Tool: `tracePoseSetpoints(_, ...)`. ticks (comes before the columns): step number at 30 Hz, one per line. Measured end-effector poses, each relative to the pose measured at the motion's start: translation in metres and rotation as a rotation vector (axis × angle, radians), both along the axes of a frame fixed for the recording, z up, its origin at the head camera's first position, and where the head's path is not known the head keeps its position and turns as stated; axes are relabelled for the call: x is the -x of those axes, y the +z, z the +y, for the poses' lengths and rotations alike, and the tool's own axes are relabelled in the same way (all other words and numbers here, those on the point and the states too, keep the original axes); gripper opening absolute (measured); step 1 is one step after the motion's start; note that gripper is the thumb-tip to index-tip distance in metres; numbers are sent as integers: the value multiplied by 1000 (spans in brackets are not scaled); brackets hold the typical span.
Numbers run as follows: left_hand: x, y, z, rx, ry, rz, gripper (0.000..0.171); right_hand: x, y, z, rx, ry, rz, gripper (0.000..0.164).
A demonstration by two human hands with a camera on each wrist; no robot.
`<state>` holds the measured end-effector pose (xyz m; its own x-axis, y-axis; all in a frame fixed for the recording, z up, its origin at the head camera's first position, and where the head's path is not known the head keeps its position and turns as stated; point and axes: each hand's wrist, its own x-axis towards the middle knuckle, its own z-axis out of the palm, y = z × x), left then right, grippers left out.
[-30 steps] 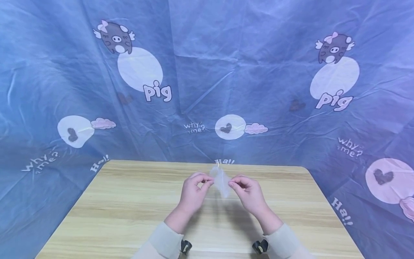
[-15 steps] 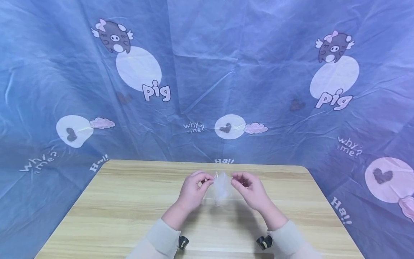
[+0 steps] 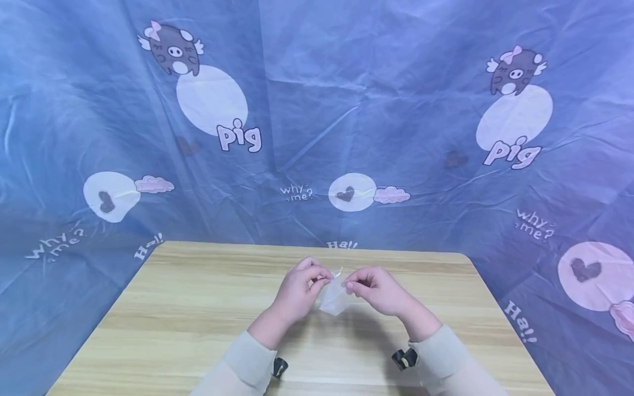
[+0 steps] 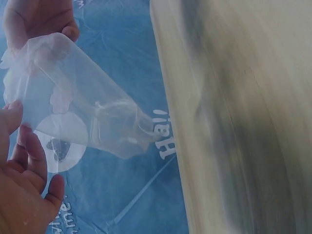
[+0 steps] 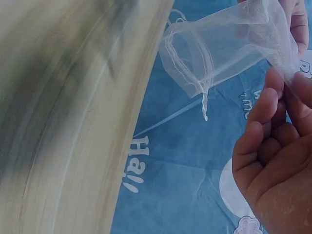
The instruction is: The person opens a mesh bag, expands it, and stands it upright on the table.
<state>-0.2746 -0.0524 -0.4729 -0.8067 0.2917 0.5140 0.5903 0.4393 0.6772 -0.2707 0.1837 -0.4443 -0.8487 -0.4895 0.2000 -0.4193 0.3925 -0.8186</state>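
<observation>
Blue cloth (image 3: 312, 104), printed with pigs and lettering, hangs behind and to both sides of your pouch (image 3: 335, 302); wood-grain tabletop (image 3: 168, 313) below it.

Left of the pouch: your left hand (image 3: 297, 291), thumb and index pinching its upper edge, other fingers loosely bent in the left wrist view. Pouch itself: sheer, white, drawstring (image 5: 204, 102) toward the lower end, one knotted tail dangling. Seems held clear of the tabletop; exact gap can't be read. Right of the pouch: your right hand (image 3: 378, 290), thumb and index pinching the upper edge, remaining fingers curled.

Risks, my judgement. Left side: your pinch looks shallow, so thin fabric could slide out under a sideways pull. Middle: uneven tugging may pucker or snag the mesh. Right side: an easing pinch could let that corner flop down and tangle with the drawstring.

Position: pouch sits between both sets of fingers, touching each, most of its length hanging below the fingertips.
</observation>
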Motion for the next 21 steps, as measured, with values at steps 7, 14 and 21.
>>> tracePoseSetpoints(7,-5,3,-2,-44,115,-206,13,-2,-1,-3,-39,-132,21,12)
tracePoseSetpoints(14,-16,5,6,118,61,-486,46,0,-5,-5,-18,-302,47,10)
tracePoseSetpoints(21,-18,8,17,70,102,-482,29,1,-11,-10,48,-339,68,9)
